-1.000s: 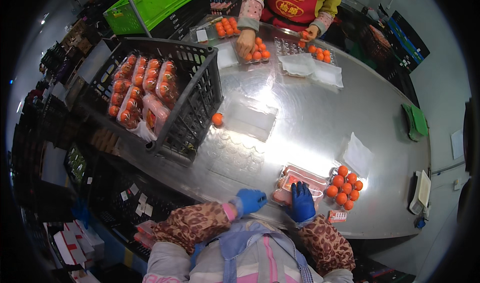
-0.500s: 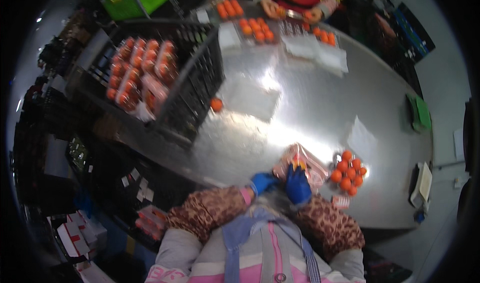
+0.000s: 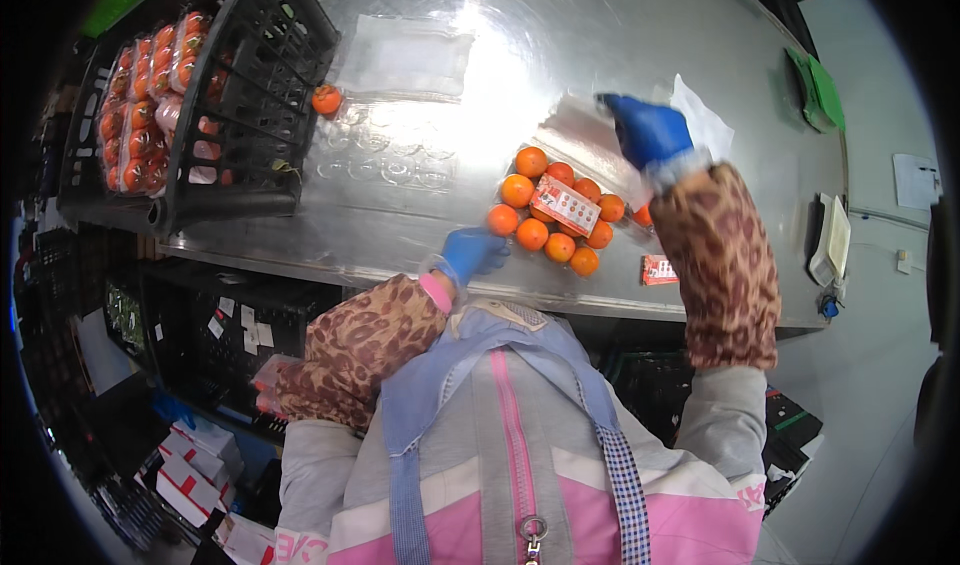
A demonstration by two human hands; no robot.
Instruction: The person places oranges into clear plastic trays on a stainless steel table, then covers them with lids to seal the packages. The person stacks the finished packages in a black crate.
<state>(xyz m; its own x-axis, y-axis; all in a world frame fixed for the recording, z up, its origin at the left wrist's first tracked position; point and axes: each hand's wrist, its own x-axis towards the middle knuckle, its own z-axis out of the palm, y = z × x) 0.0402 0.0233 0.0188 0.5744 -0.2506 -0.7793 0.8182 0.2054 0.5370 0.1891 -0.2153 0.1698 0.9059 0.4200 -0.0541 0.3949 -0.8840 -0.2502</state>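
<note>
A cluster of several orange fruits [image 3: 548, 217] lies on the steel table [image 3: 420, 215], with a red and white label [image 3: 565, 205] on top. My left hand [image 3: 474, 253], in a blue glove, rests at the near left edge of the cluster, fingertips by one fruit. My right hand [image 3: 648, 130], also blue-gloved, reaches past the fruit and grips a clear plastic bag [image 3: 580, 137] lying just beyond the cluster. A white sheet [image 3: 708, 120] lies under that hand.
A black crate [image 3: 250, 105] at the left holds wrapped fruit packs [image 3: 150, 85]; one loose fruit [image 3: 325, 98] sits beside it. A clear plastic sheet [image 3: 405, 60] lies mid-table. A small red label [image 3: 658, 268] lies near the front edge. Green items [image 3: 820, 85] sit far right.
The view has moved closer to the table. My right hand has left the fruit pack and reached forward to the clear plastic. The left hand stays by the fruit.
</note>
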